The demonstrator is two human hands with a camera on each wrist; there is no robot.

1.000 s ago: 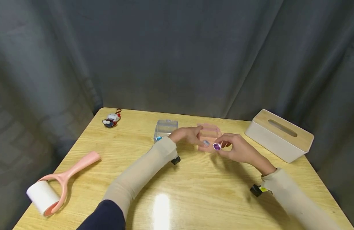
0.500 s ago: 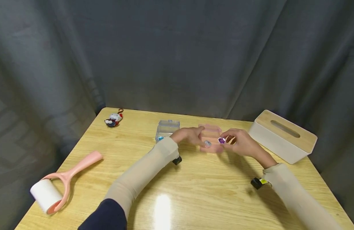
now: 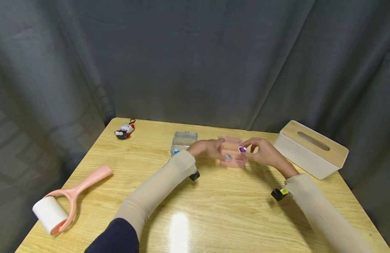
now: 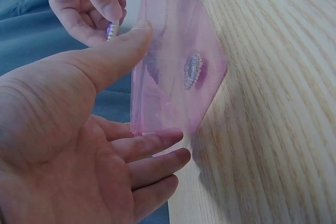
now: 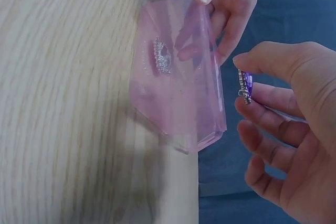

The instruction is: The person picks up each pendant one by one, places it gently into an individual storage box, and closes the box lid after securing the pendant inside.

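My left hand (image 3: pixel 209 148) grips an open-lidded, see-through pink box (image 4: pixel 173 111), its thumb on the rim and fingers along one side. Inside lies a clear jewel (image 5: pixel 162 56) with a silvery beaded edge. Between thumb and fingertips my right hand (image 3: pixel 263 151) pinches a purple jewel (image 3: pixel 242 149), also edged in silver. It is just outside the box's mouth in the right wrist view, and overlaps the box's right side in the head view. My left forearm partly covers a clear bluish box (image 3: pixel 184 140), which has a blue jewel (image 3: pixel 176 151) in it.
A white tissue box (image 3: pixel 308 151) with a wooden lid stands at the right. On the left lie a pink-handled lint roller (image 3: pixel 71 196) and, farther back, a small doll charm (image 3: pixel 124 131). A grey curtain (image 3: pixel 195 63) hangs behind the wooden table (image 3: pixel 213 211).
My right hand has lifted the purple jewel from the box's front right corner to higher over its right side, turning it on the way. The left hand keeps its hold on the box.
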